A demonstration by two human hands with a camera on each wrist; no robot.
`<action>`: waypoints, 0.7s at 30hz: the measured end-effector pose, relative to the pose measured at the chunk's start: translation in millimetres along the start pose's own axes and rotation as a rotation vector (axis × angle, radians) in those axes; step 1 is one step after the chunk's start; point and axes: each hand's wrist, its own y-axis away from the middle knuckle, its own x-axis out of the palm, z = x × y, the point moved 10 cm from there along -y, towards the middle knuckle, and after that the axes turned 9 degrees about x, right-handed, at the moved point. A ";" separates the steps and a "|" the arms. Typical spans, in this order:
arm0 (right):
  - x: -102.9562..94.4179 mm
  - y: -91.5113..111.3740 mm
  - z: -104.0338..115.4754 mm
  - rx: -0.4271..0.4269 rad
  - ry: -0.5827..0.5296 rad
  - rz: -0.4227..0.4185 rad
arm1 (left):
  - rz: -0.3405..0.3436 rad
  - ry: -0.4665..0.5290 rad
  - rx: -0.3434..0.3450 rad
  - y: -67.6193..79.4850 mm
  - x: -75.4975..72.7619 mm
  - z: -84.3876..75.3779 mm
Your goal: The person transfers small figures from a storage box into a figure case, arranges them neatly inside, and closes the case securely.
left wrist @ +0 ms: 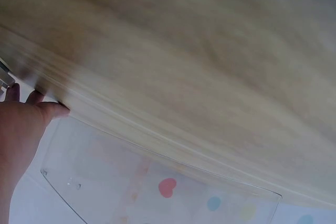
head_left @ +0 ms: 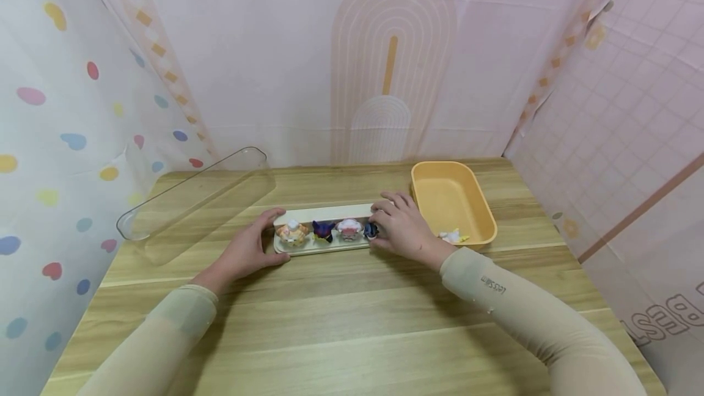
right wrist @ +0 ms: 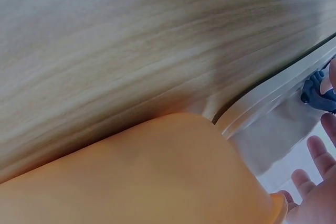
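A long white tray (head_left: 324,214) stands in the middle of the wooden table with small figurines in a row. My left hand (head_left: 245,249) grips its left end, thumb along the front side and fingers at the back. From the left stand an orange figurine with a white top (head_left: 293,234), a dark purple figurine (head_left: 323,230) and a pink and white figurine (head_left: 349,229). At the right end my right hand (head_left: 406,228) pinches a dark blue figurine (right wrist: 318,92) between thumb and forefinger, its other fingers spread over the tray's back edge.
An orange bin (head_left: 453,194) stands close to the tray's right end, with a white and yellow figurine (head_left: 453,236) near its front wall. A clear lid (head_left: 198,206) lies at the back left of the table (head_left: 330,335). Printed cloth (head_left: 264,66) hangs around the table.
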 end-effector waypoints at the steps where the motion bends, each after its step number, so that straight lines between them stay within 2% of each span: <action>1: -0.1 0.0 0.1 0.001 -0.003 0.001 | 0.001 -0.001 0.001 0.1 -0.2 0.0; 7: 0.1 1.4 -4.6 0.025 -0.007 0.017 | 0.001 -0.003 0.002 0.6 -1.1 -0.2; 13: -10.1 9.4 -21.6 0.085 -0.046 0.075 | -0.003 0.010 0.006 0.9 0.5 0.0; 17: -35.4 15.3 -47.1 0.162 -0.105 0.073 | -0.008 0.018 0.006 0.6 1.1 -0.7; 19: -53.4 17.9 -67.5 0.213 -0.149 0.036 | -0.008 0.018 0.005 0.5 0.7 -0.9; 21: -68.0 22.1 -92.3 0.288 -0.213 0.032 | -0.007 0.014 0.000 0.7 -0.2 -0.7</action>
